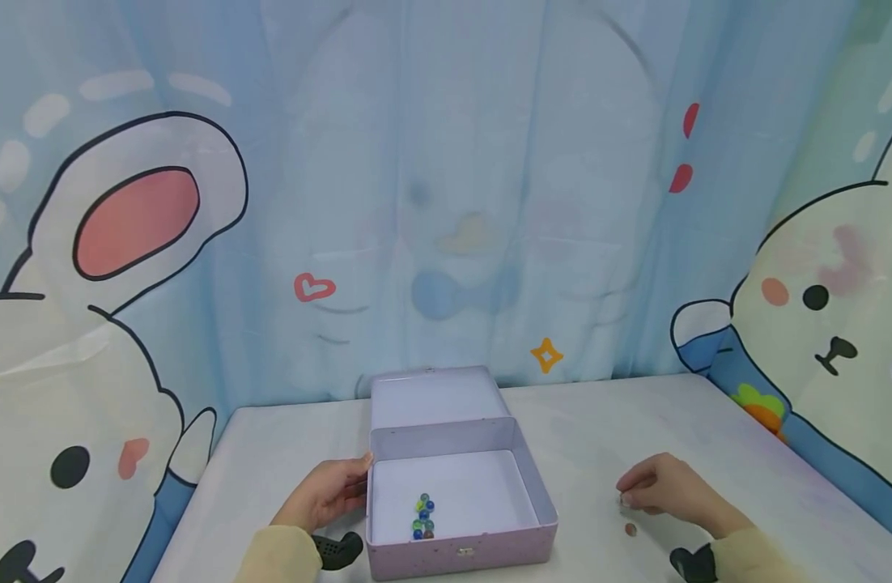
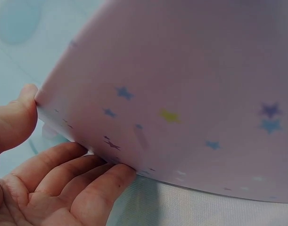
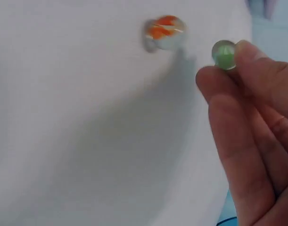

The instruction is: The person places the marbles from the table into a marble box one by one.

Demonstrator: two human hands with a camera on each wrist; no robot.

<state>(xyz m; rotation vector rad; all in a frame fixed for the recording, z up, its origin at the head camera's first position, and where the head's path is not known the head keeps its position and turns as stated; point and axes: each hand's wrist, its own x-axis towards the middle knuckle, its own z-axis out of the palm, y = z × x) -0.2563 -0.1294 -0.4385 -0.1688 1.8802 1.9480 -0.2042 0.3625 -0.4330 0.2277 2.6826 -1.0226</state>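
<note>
On the table sits a lilac tin box point(image 1: 417, 563) with stars on its side, its lid point(image 1: 431, 397) folded back. My left hand point(image 1: 328, 492) grips the box's left side; in the left wrist view the thumb point(image 2: 26, 103) touches the corner edge and the fingers lie along the lower edge. Inside the box, several glass marbles point(image 1: 429, 505) lie on the left part of the floor. To the right of the box, my right hand point(image 1: 668, 490) pinches a clear marble with green inside point(image 3: 225, 54) between thumb and fingertips, above the table. An orange-and-clear marble point(image 3: 166, 32) lies just below it.
The white table point(image 1: 584, 453) runs back to a blue curtain point(image 1: 460, 162) printed with cartoon animals. Black wrist straps point(image 1: 338, 552) are on both wrists, below beige sleeves point(image 1: 278, 555).
</note>
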